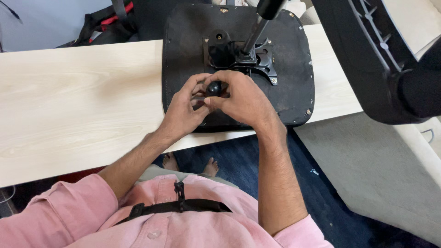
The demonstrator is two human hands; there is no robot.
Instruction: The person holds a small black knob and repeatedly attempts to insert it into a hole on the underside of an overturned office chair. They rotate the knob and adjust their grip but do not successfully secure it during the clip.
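Black and round, a small knob sits pinched between the left hand and right hand, both curled tight on it. It hovers above the upside-down chair seat on the pale wooden surface. The metal plate looks already fixed on; the knob's lever seems not yet settled.

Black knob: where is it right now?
Head view, centre: the black knob sits between the fingers of the left hand and right hand, over the upturned chair seat on the table.
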